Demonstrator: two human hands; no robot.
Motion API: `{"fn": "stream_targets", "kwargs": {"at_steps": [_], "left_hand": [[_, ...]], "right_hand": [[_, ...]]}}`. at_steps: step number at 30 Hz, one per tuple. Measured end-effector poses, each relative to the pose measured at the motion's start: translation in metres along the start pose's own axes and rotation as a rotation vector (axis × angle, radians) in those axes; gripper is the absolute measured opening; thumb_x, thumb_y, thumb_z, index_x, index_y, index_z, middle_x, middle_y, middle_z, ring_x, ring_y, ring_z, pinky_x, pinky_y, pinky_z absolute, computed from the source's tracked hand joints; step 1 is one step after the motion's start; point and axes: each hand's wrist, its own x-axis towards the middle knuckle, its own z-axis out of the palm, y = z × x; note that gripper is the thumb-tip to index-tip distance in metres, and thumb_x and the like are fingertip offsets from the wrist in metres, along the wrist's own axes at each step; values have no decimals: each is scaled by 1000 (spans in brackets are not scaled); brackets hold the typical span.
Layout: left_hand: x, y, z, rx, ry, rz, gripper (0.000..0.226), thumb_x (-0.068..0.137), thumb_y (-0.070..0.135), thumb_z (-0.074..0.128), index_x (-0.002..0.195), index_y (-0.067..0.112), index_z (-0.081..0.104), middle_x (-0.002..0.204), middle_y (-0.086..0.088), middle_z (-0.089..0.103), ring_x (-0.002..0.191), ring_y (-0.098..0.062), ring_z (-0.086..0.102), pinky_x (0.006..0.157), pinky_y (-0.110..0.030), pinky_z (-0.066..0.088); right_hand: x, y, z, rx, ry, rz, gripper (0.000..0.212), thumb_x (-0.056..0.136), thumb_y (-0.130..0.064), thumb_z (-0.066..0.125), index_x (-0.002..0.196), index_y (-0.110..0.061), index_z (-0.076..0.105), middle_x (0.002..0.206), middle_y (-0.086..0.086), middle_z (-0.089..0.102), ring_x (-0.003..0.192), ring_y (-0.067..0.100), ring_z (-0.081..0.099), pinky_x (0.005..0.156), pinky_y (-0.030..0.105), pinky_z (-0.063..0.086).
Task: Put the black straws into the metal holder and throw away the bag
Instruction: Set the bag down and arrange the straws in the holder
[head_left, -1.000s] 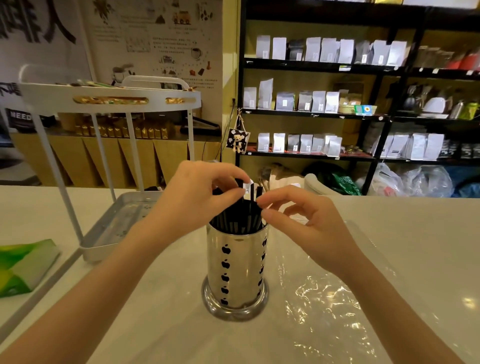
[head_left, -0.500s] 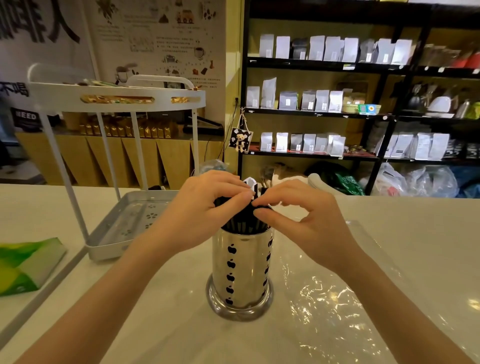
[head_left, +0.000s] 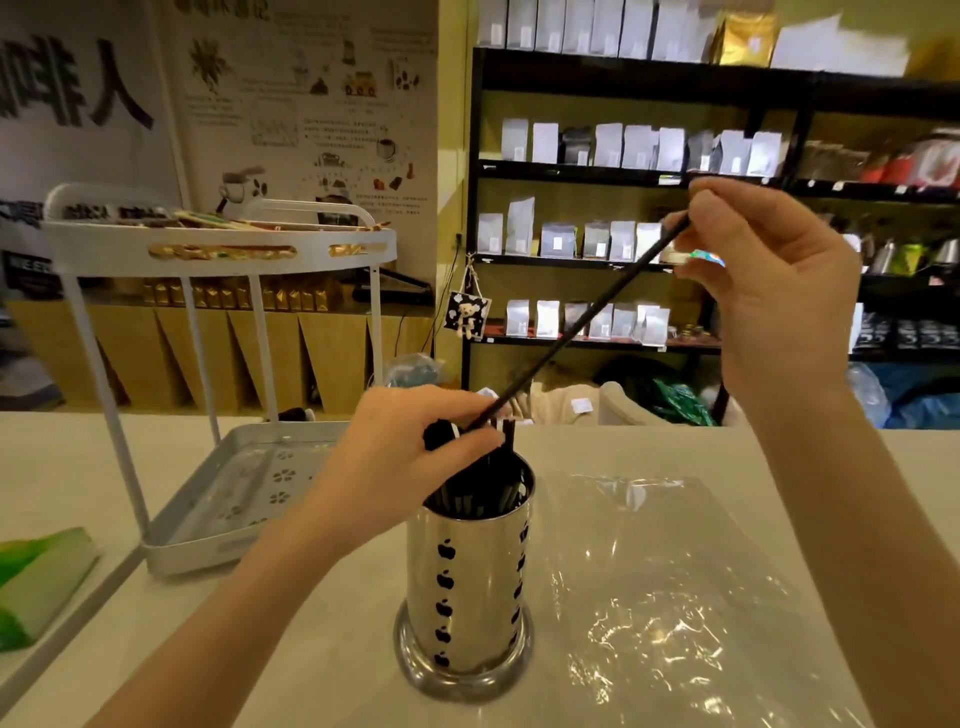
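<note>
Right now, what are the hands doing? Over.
Right hand pinching one black straw, raised. Left hand gripping straws in metal holder. Bag flat on counter.

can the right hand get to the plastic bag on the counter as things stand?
Probably not right away: the right hand is raised and pinching a black straw. The clear plastic bag lies flat and uncovered beside the metal holder, so the path looks free once the straw is released.

1. My left hand (head_left: 415, 457) sits at the mouth of the metal holder (head_left: 467, 587), fingers curled around the tops of the black straws (head_left: 483, 488) standing in it, forearm reaching in from the lower left.
2. My right hand (head_left: 769, 291) is raised well above and to the right of the holder, thumb and fingers pinching the upper end of one tilted straw (head_left: 587, 327).
</note>
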Motion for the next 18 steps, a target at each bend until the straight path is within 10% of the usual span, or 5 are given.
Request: {"fn": "stream_targets", "kwargs": {"at_steps": [9, 18], "left_hand": [[23, -4, -45, -306, 594, 11, 15, 81, 16, 59, 92, 26, 63, 73, 26, 69, 78, 3, 67, 71, -12, 51], [45, -2, -38, -271, 693, 68, 27, 83, 16, 60, 109, 10, 57, 94, 0, 68, 84, -6, 69, 78, -21, 54]], "right_hand": [[-40, 50, -6, -16, -111, 358, 8, 79, -16, 64, 76, -20, 70, 61, -7, 72, 60, 5, 64, 60, 15, 54], [-76, 75, 10, -262, -569, 340, 9, 77, -17, 70, 77, -25, 75, 71, -9, 73, 70, 5, 65, 64, 13, 51]]}}
